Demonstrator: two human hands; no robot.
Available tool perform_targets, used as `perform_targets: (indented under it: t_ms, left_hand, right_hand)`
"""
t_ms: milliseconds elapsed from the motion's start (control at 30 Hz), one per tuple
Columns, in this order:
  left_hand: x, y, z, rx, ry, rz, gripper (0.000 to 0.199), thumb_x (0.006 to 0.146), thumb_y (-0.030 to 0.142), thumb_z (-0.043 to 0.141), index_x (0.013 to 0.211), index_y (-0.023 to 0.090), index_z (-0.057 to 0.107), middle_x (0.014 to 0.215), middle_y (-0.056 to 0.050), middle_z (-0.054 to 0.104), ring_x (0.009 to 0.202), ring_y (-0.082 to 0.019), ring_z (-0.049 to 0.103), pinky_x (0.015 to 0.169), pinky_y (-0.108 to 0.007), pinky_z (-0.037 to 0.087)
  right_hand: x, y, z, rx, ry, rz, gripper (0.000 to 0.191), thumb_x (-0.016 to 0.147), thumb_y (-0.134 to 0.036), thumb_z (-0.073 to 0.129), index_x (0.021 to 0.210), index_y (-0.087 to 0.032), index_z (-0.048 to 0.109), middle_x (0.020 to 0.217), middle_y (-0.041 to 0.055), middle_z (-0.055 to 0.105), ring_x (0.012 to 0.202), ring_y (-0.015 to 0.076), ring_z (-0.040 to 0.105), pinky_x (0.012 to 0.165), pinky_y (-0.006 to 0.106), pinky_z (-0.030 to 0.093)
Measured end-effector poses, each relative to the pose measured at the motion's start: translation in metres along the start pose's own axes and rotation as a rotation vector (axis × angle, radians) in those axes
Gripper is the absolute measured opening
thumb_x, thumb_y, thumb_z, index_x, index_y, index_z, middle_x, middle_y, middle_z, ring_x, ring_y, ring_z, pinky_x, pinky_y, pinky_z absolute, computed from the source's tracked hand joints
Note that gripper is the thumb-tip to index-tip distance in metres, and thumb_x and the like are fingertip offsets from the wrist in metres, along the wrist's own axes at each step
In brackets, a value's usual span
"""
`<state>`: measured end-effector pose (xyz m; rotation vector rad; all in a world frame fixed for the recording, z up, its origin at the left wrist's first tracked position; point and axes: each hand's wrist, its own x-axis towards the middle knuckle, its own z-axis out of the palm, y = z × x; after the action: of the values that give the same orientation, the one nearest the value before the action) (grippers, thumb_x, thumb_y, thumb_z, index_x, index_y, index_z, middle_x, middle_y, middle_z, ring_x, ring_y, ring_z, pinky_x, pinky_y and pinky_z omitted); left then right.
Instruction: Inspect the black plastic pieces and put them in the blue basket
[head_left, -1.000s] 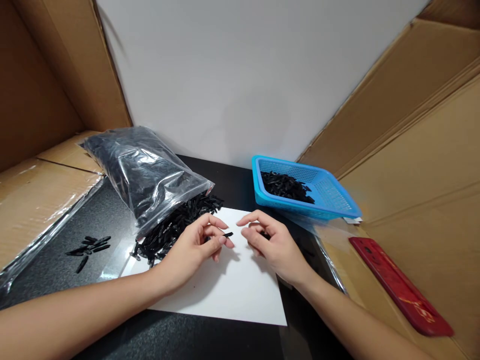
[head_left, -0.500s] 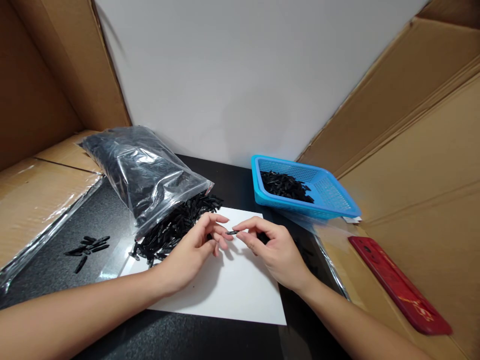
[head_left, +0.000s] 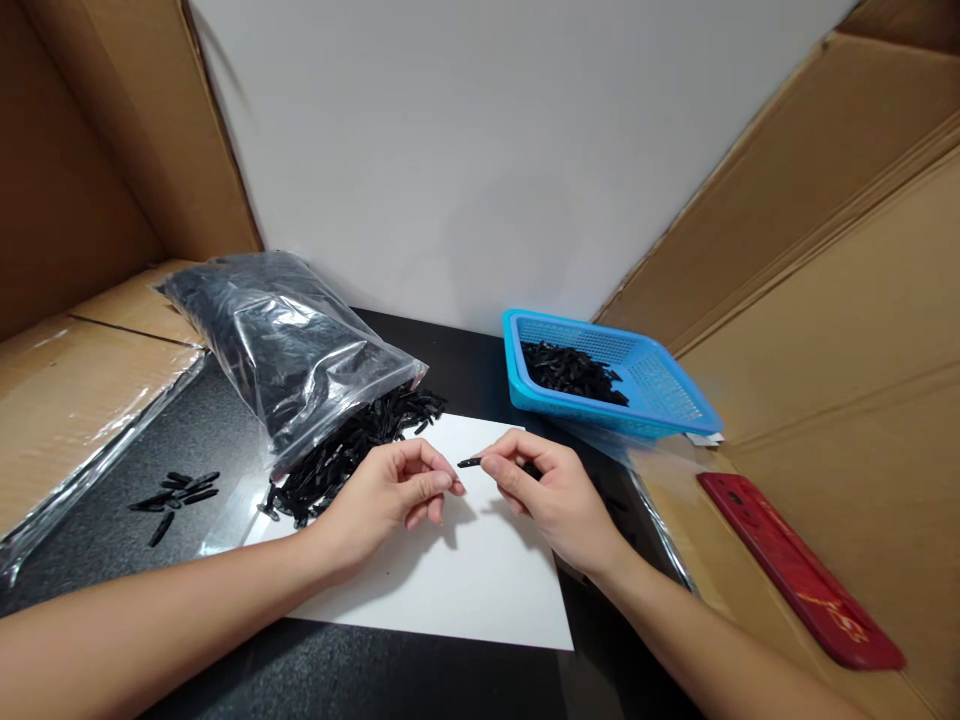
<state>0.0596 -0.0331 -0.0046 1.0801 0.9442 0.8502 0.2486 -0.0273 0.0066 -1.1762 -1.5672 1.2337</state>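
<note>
My right hand (head_left: 551,495) pinches a small, narrow black plastic piece (head_left: 470,462) between thumb and forefinger, its tip pointing left. More black shows inside the curled fingers of that hand, partly hidden. Just left of the piece, my left hand (head_left: 405,490) has thumb and forefinger pressed together; anything in that pinch is too small to make out. Both hands are over a white sheet of paper (head_left: 465,590). Beside my left hand, a heap of similar black pieces (head_left: 337,455) spreads over the sheet's left part and the dark tabletop.
A clear plastic bag (head_left: 292,330) full of black pieces lies behind the heap. At the back right stands a blue basket (head_left: 660,385) partly filled with such pieces. Several loose pieces (head_left: 176,492) lie at left. A red phone case (head_left: 795,570) rests on cardboard at right.
My left thumb and forefinger have closed together from a more open pose. The black piece in my right hand now stands slightly apart from my left fingers.
</note>
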Motion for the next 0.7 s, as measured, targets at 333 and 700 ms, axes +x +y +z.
perform_targets:
  t_ms: [333, 700]
  left_hand:
    - [-0.0045, -0.0029, 0.0005, -0.103, 0.002, 0.033, 0.032, 0.082, 0.016, 0.066, 0.113, 0.021, 0.059, 0.092, 0.0, 0.063, 0.076, -0.013, 0.064, 0.082, -0.033, 0.046]
    - [-0.0037, 0.0038, 0.0016, -0.094, -0.044, 0.022, 0.046, 0.08, 0.022, 0.071, 0.121, 0.015, 0.052, 0.069, -0.001, 0.071, 0.061, -0.015, 0.064, 0.066, -0.029, 0.049]
  right_hand:
    - [0.0023, 0.0009, -0.0017, 0.454, -0.091, 0.186, 0.022, 0.081, -0.038, 0.061, 0.071, -0.02, 0.055, 0.045, -0.0071, 0.049, 0.034, 0.0046, 0.02, 0.035, 0.019, 0.012]
    - [-0.0003, 0.0042, 0.0006, -0.075, -0.092, -0.067, 0.016, 0.083, -0.03, 0.07, 0.096, -0.02, 0.073, 0.057, -0.0046, 0.054, 0.052, 0.0104, 0.044, 0.052, 0.023, 0.034]
